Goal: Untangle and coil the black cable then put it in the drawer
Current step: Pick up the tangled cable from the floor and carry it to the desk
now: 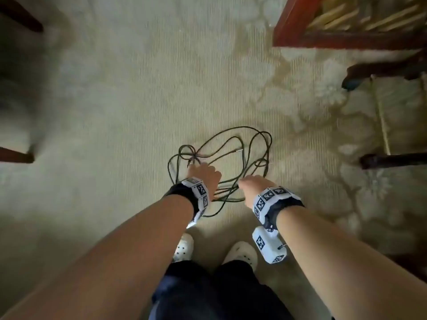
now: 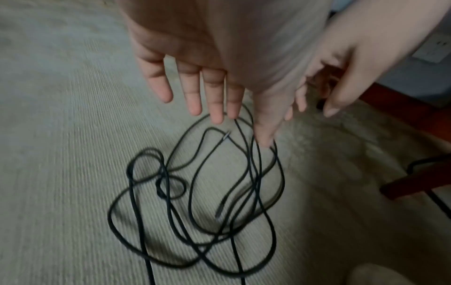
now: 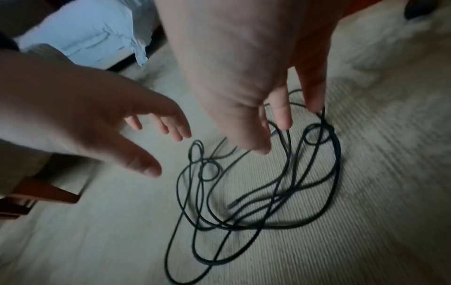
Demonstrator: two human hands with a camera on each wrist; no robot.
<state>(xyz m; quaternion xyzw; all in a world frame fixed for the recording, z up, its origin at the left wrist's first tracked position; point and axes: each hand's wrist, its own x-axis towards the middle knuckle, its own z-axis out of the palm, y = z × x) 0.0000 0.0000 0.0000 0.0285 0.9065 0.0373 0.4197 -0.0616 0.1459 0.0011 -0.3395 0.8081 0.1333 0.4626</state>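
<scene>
The black cable (image 1: 231, 128) lies in a loose tangle of several loops on the pale carpet in front of my feet, with its metal plug ends lying among the loops. My left hand (image 1: 204, 173) hovers over the tangle's left side, fingers straight and spread, holding nothing (image 2: 217, 108). My right hand (image 1: 253, 185) reaches down at the right side. Its fingers point down, the tips at the cable's strands (image 3: 338, 154), and nothing is gripped between them (image 3: 272, 135). The cable (image 2: 284, 179) rests wholly on the floor. No drawer is in view.
A red-brown wooden frame (image 1: 300, 31) stands at the far right. Dark furniture legs (image 1: 392, 160) lie right of the cable, and another leg (image 1: 16, 155) at the left edge. My white clogs (image 1: 184, 248) are just behind the tangle. A light blue cloth (image 3: 85, 38) lies farther off.
</scene>
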